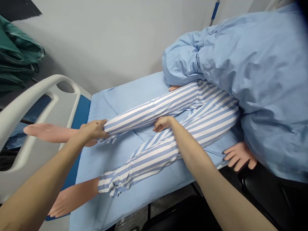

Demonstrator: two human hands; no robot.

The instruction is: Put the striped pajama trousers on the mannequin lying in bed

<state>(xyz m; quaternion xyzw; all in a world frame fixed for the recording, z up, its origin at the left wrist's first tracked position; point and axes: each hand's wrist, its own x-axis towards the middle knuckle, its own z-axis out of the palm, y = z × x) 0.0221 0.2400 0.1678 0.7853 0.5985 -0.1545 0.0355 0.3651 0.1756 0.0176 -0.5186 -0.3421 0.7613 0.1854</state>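
A manikin in blue-and-white striped trousers (149, 110) lies along the bed, its legs apart and its bare feet toward the bed end. My left hand (95, 128) is wrapped round the ankle of the far leg, at the trouser cuff. Between the legs, my right hand (162, 123) has its fingers curled against the inner underside of that same leg, near the knee; part of the hand is hidden by the trouser leg. The far foot (48, 132) sticks out over the bed end. The near foot (63, 200) rests at the mattress's lower corner.
Light-blue padded clothing (231, 64) covers the manikin's upper body. One manikin hand (240, 155) hangs past the mattress (125, 88) edge. A white-and-blue footboard (45, 83) stands at left, with folded green cloth (19, 54) beyond it. Black chairs (180, 215) stand below the near edge.
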